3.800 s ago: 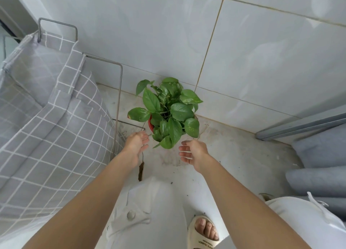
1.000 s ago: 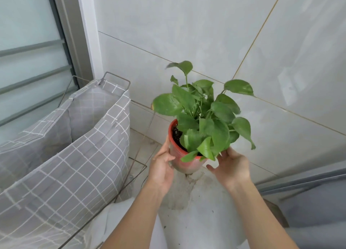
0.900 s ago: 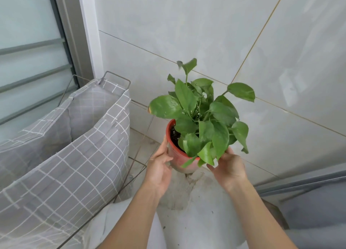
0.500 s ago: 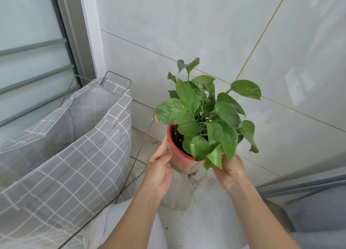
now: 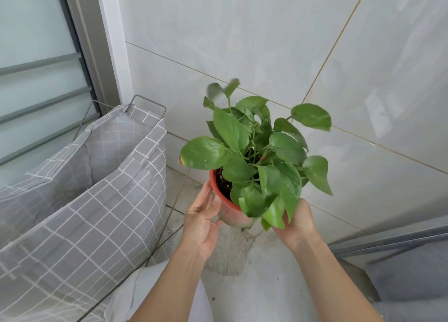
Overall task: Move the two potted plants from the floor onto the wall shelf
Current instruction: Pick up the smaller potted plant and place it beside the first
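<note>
Red plastic pot (image 5: 229,214): held in the air between both hands, above the pale floor (image 5: 254,285), tilted slightly toward the left.
Plant (image 5: 257,157): broad green leaves spread over the pot and hang past its right rim; dark soil shows at the left edge.
Left hand (image 5: 202,221): palm and thumb pressed against the pot's left side, fingers curved round it.
Right hand (image 5: 299,224): cups the pot's right side, fingers hidden under the leaves.
Grey checked fabric hamper (image 5: 80,200): stands on a wire frame at left, beside the window.
Tiled wall (image 5: 266,43): directly behind the plant.
</note>
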A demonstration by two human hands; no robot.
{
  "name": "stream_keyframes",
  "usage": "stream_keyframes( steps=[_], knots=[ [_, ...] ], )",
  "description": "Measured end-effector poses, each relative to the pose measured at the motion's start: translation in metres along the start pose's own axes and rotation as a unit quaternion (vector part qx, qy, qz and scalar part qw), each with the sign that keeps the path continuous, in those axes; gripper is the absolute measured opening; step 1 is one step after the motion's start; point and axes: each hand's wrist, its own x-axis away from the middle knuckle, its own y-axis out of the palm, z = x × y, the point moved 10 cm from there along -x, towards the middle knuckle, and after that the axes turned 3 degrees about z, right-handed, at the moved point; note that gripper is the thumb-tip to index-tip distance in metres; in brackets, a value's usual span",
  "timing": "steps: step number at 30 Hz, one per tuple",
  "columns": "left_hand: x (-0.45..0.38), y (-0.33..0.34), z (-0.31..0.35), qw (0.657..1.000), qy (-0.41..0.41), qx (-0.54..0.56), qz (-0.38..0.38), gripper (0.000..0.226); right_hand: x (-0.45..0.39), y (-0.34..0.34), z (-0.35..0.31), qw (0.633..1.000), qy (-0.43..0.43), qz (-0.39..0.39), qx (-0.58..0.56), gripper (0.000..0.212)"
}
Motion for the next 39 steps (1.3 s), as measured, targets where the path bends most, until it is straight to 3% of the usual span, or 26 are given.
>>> stream_keyframes(
  steps=[3,5,7,8,13,17,21,26,31,33,36,39],
  knots=[
    [-0.004,-0.008,0.003,1.000,0.011,0.001,0.014,0.061,0.002,-0.001,0.000,1.000,-0.012,-0.004,0.011,0.029],
    [-0.005,-0.014,-0.002,0.999,-0.008,0.010,0.030,0.085,0.005,0.002,0.000,0.999,-0.019,-0.006,0.024,0.031],
    [-0.003,-0.014,-0.009,0.999,-0.032,-0.012,0.030,0.119,0.008,0.008,0.001,0.999,-0.013,-0.015,0.043,0.015],
    [-0.002,-0.012,-0.010,0.999,-0.036,-0.024,0.020,0.121,0.011,0.011,0.001,0.999,-0.016,-0.022,0.047,0.009],
    [0.003,0.003,-0.018,0.995,-0.070,-0.008,-0.069,0.083,0.009,0.013,0.002,0.998,-0.026,-0.052,0.020,0.042],
    [-0.001,0.004,-0.023,0.990,-0.095,0.052,-0.094,0.062,0.009,0.013,0.002,0.999,-0.008,-0.030,0.023,0.021],
    [-0.005,-0.003,-0.035,0.982,-0.146,0.100,-0.072,0.065,0.014,0.018,-0.001,0.999,0.003,-0.045,0.001,0.022],
    [-0.007,-0.008,-0.045,0.984,-0.148,0.074,-0.066,0.052,0.011,0.002,0.009,0.999,0.039,-0.011,-0.009,0.033],
    [-0.008,-0.004,-0.042,0.981,-0.140,0.104,-0.081,0.042,0.009,0.006,0.004,1.000,0.009,-0.019,0.010,0.029],
    [-0.007,-0.003,-0.042,0.980,-0.140,0.120,-0.076,0.043,0.005,-0.001,0.010,0.999,0.013,0.022,0.030,0.031],
    [-0.003,-0.002,-0.041,0.979,-0.150,0.124,-0.066,0.049,0.003,-0.011,0.041,0.990,0.098,0.077,0.064,0.037],
    [-0.002,-0.001,-0.043,0.978,-0.161,0.119,-0.066,0.054,0.008,-0.005,0.061,0.985,0.155,0.066,0.036,0.056]
  ],
)
